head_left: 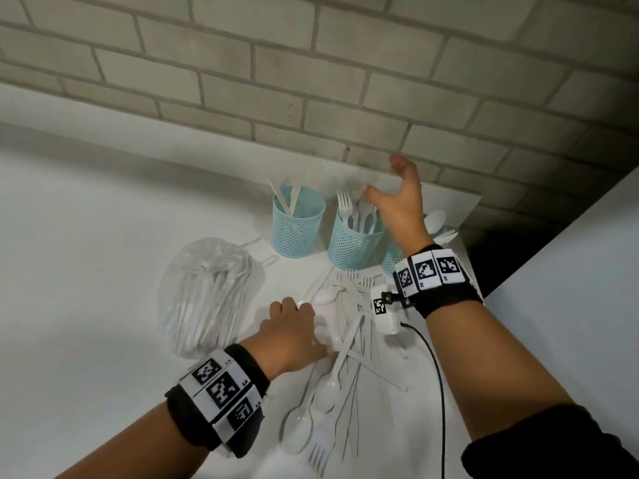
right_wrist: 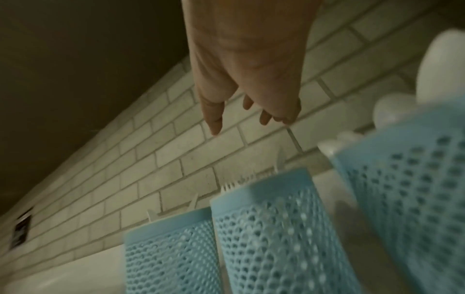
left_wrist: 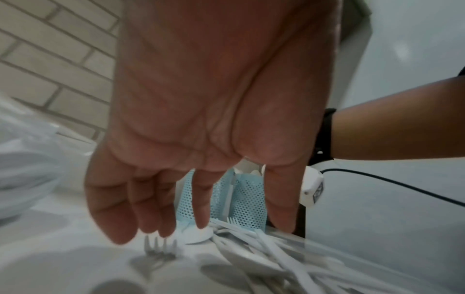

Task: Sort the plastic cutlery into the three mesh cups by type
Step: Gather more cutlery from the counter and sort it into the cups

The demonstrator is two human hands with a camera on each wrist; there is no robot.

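Three light-blue mesh cups stand in a row by the wall: the left cup (head_left: 299, 226) holds knives, the middle cup (head_left: 356, 238) holds forks, and the right cup (head_left: 392, 257), with spoons, is partly hidden behind my right wrist. My right hand (head_left: 383, 181) hovers open and empty just above the fork cup (right_wrist: 276, 228). A loose pile of white cutlery (head_left: 345, 357) lies in front of the cups. My left hand (head_left: 294, 305) reaches down onto its near-left part, fingers spread and fairly straight, one fingertip (left_wrist: 201, 224) touching a spoon bowl (left_wrist: 198, 236) beside a fork (left_wrist: 161, 246).
A clear plastic bag (head_left: 204, 292) with more cutlery lies left of the pile. The brick wall (head_left: 311, 81) runs close behind the cups. A dark gap (head_left: 484, 267) separates this white counter from another white surface (head_left: 570, 288) on the right. A black cable (head_left: 437, 375) trails from my right wrist.
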